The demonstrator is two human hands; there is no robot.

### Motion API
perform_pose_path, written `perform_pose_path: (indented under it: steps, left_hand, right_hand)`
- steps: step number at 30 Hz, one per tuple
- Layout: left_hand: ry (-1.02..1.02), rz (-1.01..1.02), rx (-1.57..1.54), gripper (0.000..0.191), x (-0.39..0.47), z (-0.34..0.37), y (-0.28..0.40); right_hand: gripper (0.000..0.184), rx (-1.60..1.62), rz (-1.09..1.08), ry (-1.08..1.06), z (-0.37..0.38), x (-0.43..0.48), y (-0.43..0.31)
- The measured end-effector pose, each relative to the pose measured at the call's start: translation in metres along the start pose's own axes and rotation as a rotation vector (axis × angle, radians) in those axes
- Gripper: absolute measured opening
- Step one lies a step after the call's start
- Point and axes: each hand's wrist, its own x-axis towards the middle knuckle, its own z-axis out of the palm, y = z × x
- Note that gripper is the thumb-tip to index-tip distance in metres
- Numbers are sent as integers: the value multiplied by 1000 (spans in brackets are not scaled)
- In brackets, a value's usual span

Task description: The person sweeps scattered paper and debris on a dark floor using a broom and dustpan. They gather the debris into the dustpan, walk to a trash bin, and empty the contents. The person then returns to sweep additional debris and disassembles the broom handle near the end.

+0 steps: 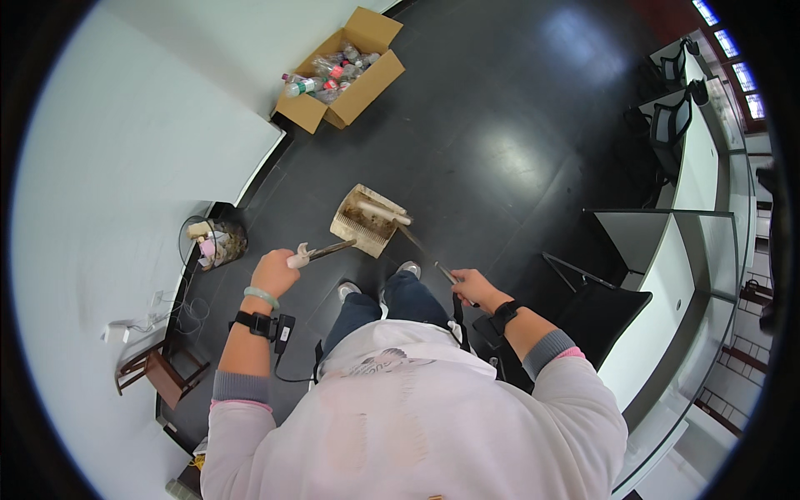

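My left hand [275,273] grips the pale upper end of a long dustpan handle [332,249]. That handle runs down to a soiled cream dustpan [357,230] with a row of comb teeth, on the dark floor ahead of my feet. In my right hand [478,289] is a metal broom handle [445,272], which slants forward to the dustpan. At its far end a pale broom head [384,213] lies in or over the pan; its bristles are hard to make out. Dark dirt shows on the pan's inside.
A cardboard box [369,94] of plastic bottles stands by the white wall. Left of me are a mesh wastebasket [230,240] with rubbish, loose cables [190,309] and a small wooden stool [167,378]. Desks [662,300] and a black chair [603,322] line the right side.
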Motion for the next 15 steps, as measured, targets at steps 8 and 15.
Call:
perform_pose_path:
  steps: [8,15]
  left_hand:
    - [-202,-27,-467,52,-20,12,-21]
    - [30,166,-114,63,-19,29,-35]
  right_hand:
    - [14,271,-60,-153,53,-9,-80]
    - [37,211,-308,-263,131,-8,-173]
